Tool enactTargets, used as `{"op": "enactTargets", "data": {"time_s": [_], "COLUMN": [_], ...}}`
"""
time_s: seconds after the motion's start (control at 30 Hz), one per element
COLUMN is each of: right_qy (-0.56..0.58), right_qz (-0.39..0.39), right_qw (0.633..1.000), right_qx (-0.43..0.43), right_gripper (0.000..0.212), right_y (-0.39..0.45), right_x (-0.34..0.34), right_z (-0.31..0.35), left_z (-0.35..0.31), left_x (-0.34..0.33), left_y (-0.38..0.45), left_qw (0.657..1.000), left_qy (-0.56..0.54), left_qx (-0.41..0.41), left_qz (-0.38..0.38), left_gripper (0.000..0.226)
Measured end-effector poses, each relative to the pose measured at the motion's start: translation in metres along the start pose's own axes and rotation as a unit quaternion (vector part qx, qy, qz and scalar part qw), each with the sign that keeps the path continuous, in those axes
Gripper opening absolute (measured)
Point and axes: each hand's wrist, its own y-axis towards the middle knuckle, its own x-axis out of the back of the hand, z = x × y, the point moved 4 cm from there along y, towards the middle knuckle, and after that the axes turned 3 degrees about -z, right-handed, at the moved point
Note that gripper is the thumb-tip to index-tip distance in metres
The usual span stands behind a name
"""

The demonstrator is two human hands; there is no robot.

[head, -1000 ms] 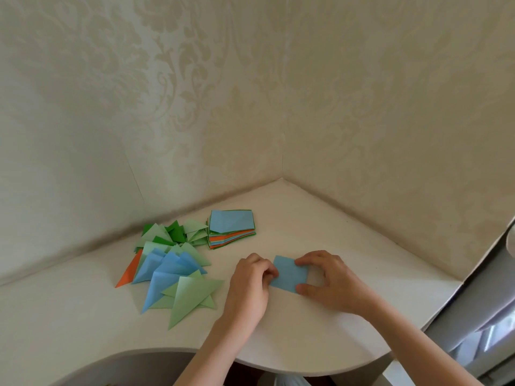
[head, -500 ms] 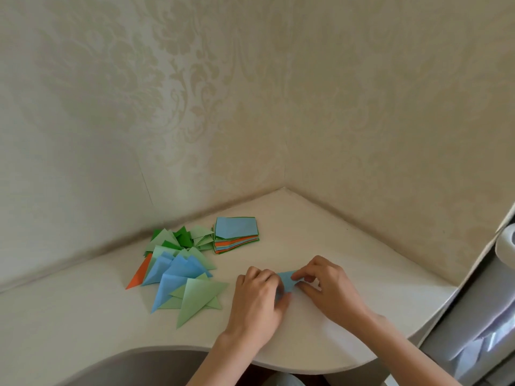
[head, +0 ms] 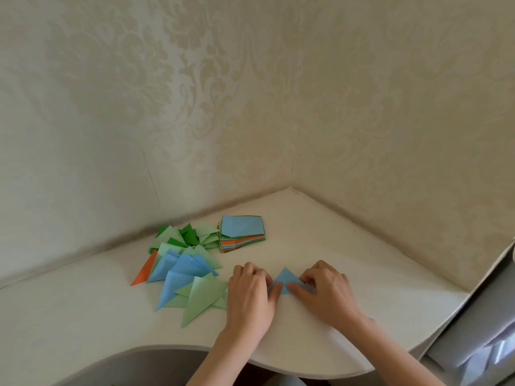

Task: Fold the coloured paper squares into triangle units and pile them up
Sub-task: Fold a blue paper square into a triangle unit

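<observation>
Resting on the white bench close to its curved front edge: left hand and right hand, both reaching in from the bottom, knuckles up and fingers curled. Pinching between them a small blue paper piece, already creased into a triangle with its tip pointing away toward the corner. Left hand gripping the piece's left corner, thumb tip pressing on the lower edge; right hand gripping the right corner, thumb lying along the bottom edge and fingers folded down over the far side. Blue paper piece lying flat on the bench, squarely between the two hands and mostly covered at both lower corners.

Lying just beside the left hand, further left: a loose pile of folded triangles, overlapping and fanning in different directions. Light green ones sitting nearest, with one long point aiming at the front edge; blue ones stacking up behind them; a single orange triangle peeking out at the left side; darker green ones lying at the back, near the wall.

Sitting beyond the hands and touching the back of the pile: a neat stack of unfolded squares, blue sheet on top, orange and green edges showing down the side.

Standing behind everything: cream patterned wallpaper, meeting in a corner above the bench.
</observation>
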Motion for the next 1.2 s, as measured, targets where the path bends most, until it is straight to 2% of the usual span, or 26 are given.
{"op": "enactTargets", "data": {"time_s": [0.07, 0.27, 0.4, 0.6, 0.7, 0.83, 1.0, 1.2], "right_qy": [-0.017, -0.006, 0.043, 0.158, 0.167, 0.166, 0.141, 0.107], "right_qz": [-0.003, -0.017, 0.014, 0.056, 0.046, 0.029, 0.004, -0.031], "right_qw": [1.0, 1.0, 0.998, 0.985, 0.984, 0.985, 0.99, 0.994], "right_qx": [-0.009, -0.025, -0.04, -0.05, -0.046, -0.034, -0.018, 0.008], "right_gripper": [0.027, 0.025, 0.024, 0.02, 0.02, 0.021, 0.021, 0.019], "right_y": [0.001, 0.0, 0.005, 0.008, 0.005, 0.002, -0.003, -0.006], "right_x": [-0.001, -0.003, -0.003, 0.008, 0.007, 0.005, 0.002, 0.001], "right_z": [0.001, -0.002, -0.006, -0.018, -0.019, -0.018, -0.017, -0.016], "left_z": [0.0, 0.005, 0.015, 0.022, 0.023, 0.006, -0.018, -0.017], "left_x": [-0.003, -0.006, -0.005, -0.002, 0.001, 0.003, 0.002, -0.003], "left_y": [0.0, 0.004, 0.004, 0.008, 0.01, 0.006, -0.002, 0.006], "left_qw": [1.0, 0.999, 0.997, 0.989, 0.989, 0.996, 0.998, 0.991], "left_qy": [0.01, -0.007, -0.066, -0.121, -0.114, -0.047, 0.01, -0.055], "left_qx": [0.005, 0.029, 0.03, 0.034, 0.028, 0.008, 0.033, 0.092], "left_qz": [-0.013, 0.014, 0.023, 0.078, 0.088, 0.079, 0.05, 0.082], "left_gripper": [0.027, 0.028, 0.02, 0.008, 0.013, 0.019, 0.028, 0.035]}}
